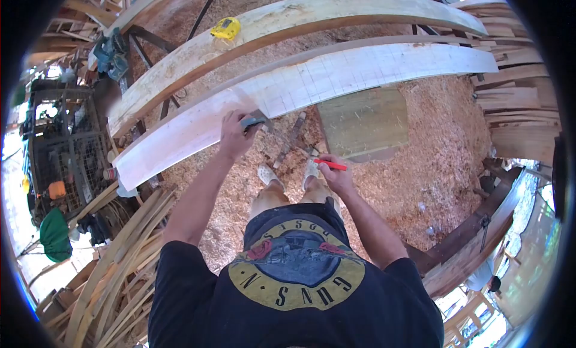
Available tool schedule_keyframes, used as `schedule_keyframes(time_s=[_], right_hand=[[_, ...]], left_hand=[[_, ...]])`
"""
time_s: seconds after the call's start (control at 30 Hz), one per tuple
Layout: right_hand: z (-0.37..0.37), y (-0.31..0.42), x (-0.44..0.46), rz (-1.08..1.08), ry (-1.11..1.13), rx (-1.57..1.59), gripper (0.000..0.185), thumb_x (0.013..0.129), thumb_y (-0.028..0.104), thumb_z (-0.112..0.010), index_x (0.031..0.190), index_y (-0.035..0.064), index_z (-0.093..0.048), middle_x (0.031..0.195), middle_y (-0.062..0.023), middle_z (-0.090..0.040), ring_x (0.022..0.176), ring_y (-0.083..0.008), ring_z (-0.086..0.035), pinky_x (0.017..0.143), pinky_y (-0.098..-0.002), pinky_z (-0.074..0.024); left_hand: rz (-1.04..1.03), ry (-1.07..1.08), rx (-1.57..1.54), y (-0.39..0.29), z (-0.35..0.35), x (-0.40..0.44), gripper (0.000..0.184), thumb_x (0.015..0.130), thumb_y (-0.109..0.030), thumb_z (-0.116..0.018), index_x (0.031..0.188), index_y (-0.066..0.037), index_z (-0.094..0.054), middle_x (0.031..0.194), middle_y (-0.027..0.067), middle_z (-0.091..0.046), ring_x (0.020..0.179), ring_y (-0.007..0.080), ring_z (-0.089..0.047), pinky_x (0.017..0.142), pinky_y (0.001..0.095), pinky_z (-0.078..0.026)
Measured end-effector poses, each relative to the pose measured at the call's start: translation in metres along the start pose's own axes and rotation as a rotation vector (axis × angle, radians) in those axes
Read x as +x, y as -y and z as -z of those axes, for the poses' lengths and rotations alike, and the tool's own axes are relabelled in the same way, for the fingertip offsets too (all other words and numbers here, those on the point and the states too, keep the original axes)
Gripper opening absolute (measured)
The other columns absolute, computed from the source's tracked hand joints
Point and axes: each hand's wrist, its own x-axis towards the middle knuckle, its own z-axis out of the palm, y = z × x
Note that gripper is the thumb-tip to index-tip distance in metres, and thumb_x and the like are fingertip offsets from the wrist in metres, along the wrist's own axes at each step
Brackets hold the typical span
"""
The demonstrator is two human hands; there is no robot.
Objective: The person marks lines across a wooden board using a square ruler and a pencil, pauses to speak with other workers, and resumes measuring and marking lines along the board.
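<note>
Forward-and-down head view, seemingly fisheye

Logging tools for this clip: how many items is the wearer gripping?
2: a grey-blue tool in the left hand, by the pale board, and a red stick in the right hand. Others may be hidden.

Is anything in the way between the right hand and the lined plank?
Nothing visible: open space separates the right hand, with its red pencil-like tool, from the lined plank. The left hand holds a grey tool at the plank's near edge, farther left.
</note>
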Motion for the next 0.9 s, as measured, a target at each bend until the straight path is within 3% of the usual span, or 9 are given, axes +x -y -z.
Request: schedule_keyframes(time_s=[0.13,0.37,0.43,0.47,0.53,0.83,0.9], right_hand=[[-0.006,-0.011,-0.001,0.045,-0.047,-0.014,0.031,0.096,0.029,-0.070,0.117,0.0068,-0.075,0.089,-0.0130,-0.077,0.081,-0.0221,-0.074,0.076,-0.0366,-0.0583],[-0.012,-0.026,0.001,0.046,-0.056,0.021,0.031,0.096,0.030,-0.070,0.117,0.0069,-0.075,0.091,-0.0145,-0.078,0.084,-0.0242,-0.076,0.077,-0.0379,-0.0585],[-0.012,-0.024,0.001,0.050,-0.053,-0.002,0.032,0.095,0.029,-0.070,0.117,0.0066,-0.075,0.092,-0.0149,-0.078,0.084,-0.0247,-0.076,0.077,-0.0380,-0.0585],[-0.011,-0.024,0.001,0.023,-0.028,-0.007,0.034,0.096,0.029,-0.070,0.119,0.0047,-0.074,0.094,-0.0147,-0.079,0.088,-0.0240,-0.077,0.080,-0.0377,-0.0588],[-0.006,-0.013,0.001,-0.033,0.024,-0.019,0.037,0.099,0.029,-0.068,0.123,0.0011,-0.072,0.099,-0.0142,-0.080,0.096,-0.0225,-0.077,0.086,-0.0372,-0.0594],[-0.007,-0.004,0.002,-0.050,0.035,-0.037,0.038,0.098,0.030,-0.068,0.125,0.0029,-0.071,0.103,-0.0145,-0.080,0.098,-0.0227,-0.077,0.086,-0.0376,-0.0589],[-0.011,-0.008,0.002,-0.007,-0.018,-0.007,0.034,0.096,0.030,-0.070,0.120,0.0051,-0.074,0.096,-0.0150,-0.079,0.091,-0.0240,-0.077,0.081,-0.0380,-0.0589]], left_hand=[[-0.041,-0.011,0.062,0.004,-0.011,-0.001,0.023,0.084,-0.020,-0.085,0.104,-0.013,-0.077,0.103,0.0086,-0.069,0.100,0.0352,-0.063,0.088,0.0483,-0.047],[-0.072,-0.017,0.091,0.002,-0.011,-0.001,0.019,0.088,-0.021,-0.082,0.106,-0.018,-0.077,0.105,0.0049,-0.069,0.101,0.0324,-0.063,0.086,0.0470,-0.046],[-0.091,-0.034,0.083,0.001,-0.011,-0.001,0.019,0.087,-0.018,-0.082,0.105,-0.014,-0.076,0.104,0.0067,-0.070,0.099,0.0333,-0.063,0.086,0.0475,-0.047],[-0.100,-0.044,0.081,0.001,-0.011,0.000,0.019,0.087,-0.017,-0.082,0.105,-0.011,-0.076,0.103,0.0076,-0.070,0.098,0.0338,-0.063,0.086,0.0477,-0.047],[-0.104,-0.051,0.070,0.003,-0.012,0.000,0.020,0.088,-0.018,-0.081,0.107,-0.016,-0.077,0.104,0.0053,-0.070,0.098,0.0325,-0.063,0.086,0.0470,-0.047],[-0.126,-0.037,0.075,0.002,-0.011,0.001,0.019,0.089,-0.015,-0.078,0.107,-0.018,-0.076,0.103,0.0044,-0.070,0.098,0.0320,-0.063,0.086,0.0462,-0.047],[-0.124,-0.036,0.078,0.002,-0.011,0.000,0.019,0.089,-0.016,-0.078,0.107,-0.018,-0.076,0.103,0.0044,-0.070,0.098,0.0321,-0.063,0.085,0.0462,-0.046]])
